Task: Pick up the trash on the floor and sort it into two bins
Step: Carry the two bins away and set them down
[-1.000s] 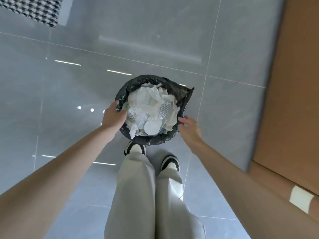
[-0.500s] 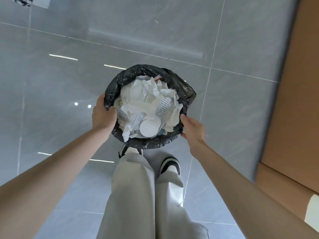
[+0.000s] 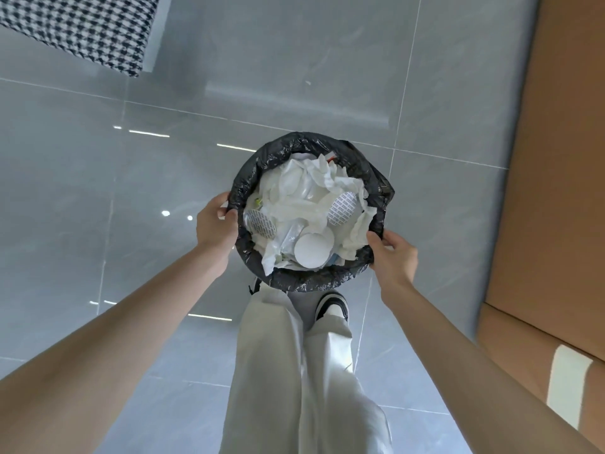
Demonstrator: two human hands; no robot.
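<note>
A round bin lined with a black plastic bag (image 3: 376, 183) is in the middle of the view, above my legs. It is filled with crumpled white paper (image 3: 314, 188), a white round lid (image 3: 311, 250) and printed oval pads. My left hand (image 3: 214, 224) grips the bin's left rim, thumb over the bag's edge. My right hand (image 3: 394, 253) grips the rim at the lower right, fingers curled on the bag.
Glossy grey floor tiles (image 3: 98, 191) lie all around. A brown cardboard box (image 3: 563, 158) with a white tape strip stands along the right edge. A black-and-white houndstooth fabric (image 3: 78, 27) hangs in at the top left. My light trousers (image 3: 294, 371) and shoes are below the bin.
Both hands have stayed on the bin's rim. The view has tilted up, so the houndstooth fabric shows at the top left again.
</note>
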